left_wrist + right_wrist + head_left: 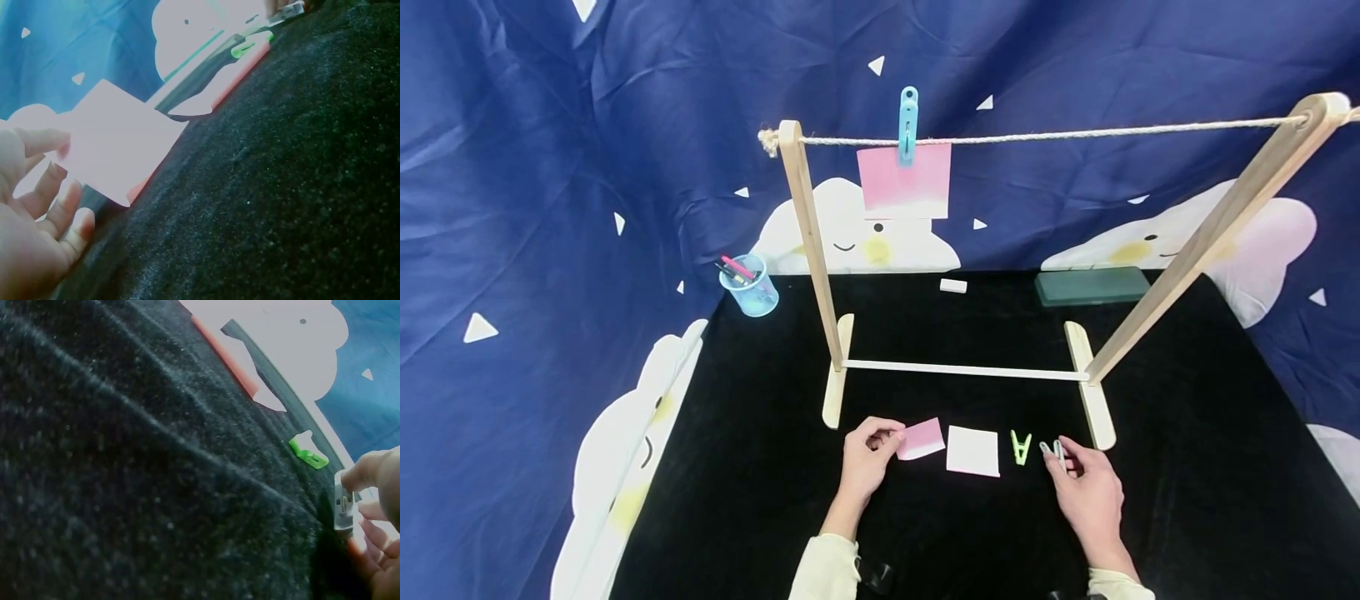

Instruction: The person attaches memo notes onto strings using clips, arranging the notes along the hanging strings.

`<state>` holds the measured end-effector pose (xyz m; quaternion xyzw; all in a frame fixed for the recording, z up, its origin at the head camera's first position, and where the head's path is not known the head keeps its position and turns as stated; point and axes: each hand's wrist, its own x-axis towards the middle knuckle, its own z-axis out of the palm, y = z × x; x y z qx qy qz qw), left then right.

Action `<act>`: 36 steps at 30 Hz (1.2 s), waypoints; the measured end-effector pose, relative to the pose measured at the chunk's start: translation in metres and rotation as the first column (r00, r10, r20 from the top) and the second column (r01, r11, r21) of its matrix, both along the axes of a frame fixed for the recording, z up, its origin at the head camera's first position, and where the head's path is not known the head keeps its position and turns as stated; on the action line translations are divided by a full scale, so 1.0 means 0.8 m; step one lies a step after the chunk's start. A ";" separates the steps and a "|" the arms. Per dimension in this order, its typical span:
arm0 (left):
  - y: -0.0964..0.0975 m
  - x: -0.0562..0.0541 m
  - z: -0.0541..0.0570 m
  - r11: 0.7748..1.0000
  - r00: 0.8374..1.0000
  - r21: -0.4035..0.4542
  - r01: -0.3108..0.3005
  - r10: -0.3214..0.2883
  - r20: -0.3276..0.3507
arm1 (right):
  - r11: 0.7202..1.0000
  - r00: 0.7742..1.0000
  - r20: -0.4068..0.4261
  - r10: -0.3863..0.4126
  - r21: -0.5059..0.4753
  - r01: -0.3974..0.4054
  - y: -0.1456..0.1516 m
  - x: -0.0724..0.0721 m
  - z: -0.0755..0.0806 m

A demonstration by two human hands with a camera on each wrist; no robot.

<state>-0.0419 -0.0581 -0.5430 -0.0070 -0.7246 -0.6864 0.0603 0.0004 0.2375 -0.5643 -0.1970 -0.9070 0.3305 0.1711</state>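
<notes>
My left hand (867, 457) pinches a pink-and-white sheet of note paper (921, 440) by its left edge, between thumb and forefinger. In the left wrist view the paper (119, 147) stands tilted above the black cloth. Right of it lies a white pad of notes (973, 451) with a pink edge. A light green clothespin (1021, 448) lies between that pad and my right hand (1086, 492). The right hand holds a grey clothespin (1054, 451) between thumb and fingers, also seen in the right wrist view as a grey clothespin (344, 501).
A wooden stand (811, 242) carries a rope (1075, 133); a blue clothespin (908, 125) hangs a pink sheet (904, 187) there. Behind are a pen cup (758, 296), a white eraser-like block (953, 286) and a dark green case (1093, 286) on the black cloth (962, 542).
</notes>
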 end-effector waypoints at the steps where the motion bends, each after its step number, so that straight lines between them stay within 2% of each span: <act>1: -0.001 0.000 0.000 1.000 1.000 0.002 0.003 -0.003 0.000 | 1.000 1.000 -0.002 -0.003 0.004 0.003 -0.001 -0.001 -0.001; 4: -0.003 -0.002 -0.008 1.000 1.000 -0.001 0.002 -0.002 0.015 | 1.000 1.000 -0.003 -0.009 0.005 0.009 -0.004 -0.002 -0.002; 9: -0.006 -0.009 -0.031 1.000 0.999 0.002 0.000 0.000 0.044 | 1.000 1.000 -0.010 -0.015 0.002 0.015 -0.007 -0.004 -0.004; 12: -0.008 -0.011 -0.035 1.000 0.999 0.017 0.013 -0.014 0.046 | 1.000 1.000 -0.004 -0.015 -0.001 0.015 -0.008 -0.004 -0.005; 15: -0.009 -0.013 -0.032 0.999 0.999 0.019 0.035 -0.036 0.033 | 1.000 1.000 0.004 -0.020 0.000 0.020 -0.010 -0.005 -0.006; 24: -0.004 -0.028 -0.006 0.995 0.995 -0.009 0.096 -0.096 -0.012 | 0.999 0.999 -0.009 -0.041 -0.007 0.041 -0.010 -0.009 -0.008; 28: 0.003 -0.034 0.017 0.992 0.992 -0.033 0.126 -0.127 -0.027 | 0.999 0.999 -0.016 -0.050 -0.016 0.050 -0.010 -0.009 -0.006; 32: 0.009 -0.040 0.048 0.986 0.985 -0.056 0.159 -0.163 -0.062 | 0.997 0.997 -0.032 -0.073 -0.042 0.071 -0.009 -0.009 -0.002; 36: 0.017 -0.050 0.064 0.982 0.977 -0.062 0.177 -0.183 -0.107 | 0.990 0.995 -0.051 -0.087 -0.120 0.080 -0.008 -0.009 0.004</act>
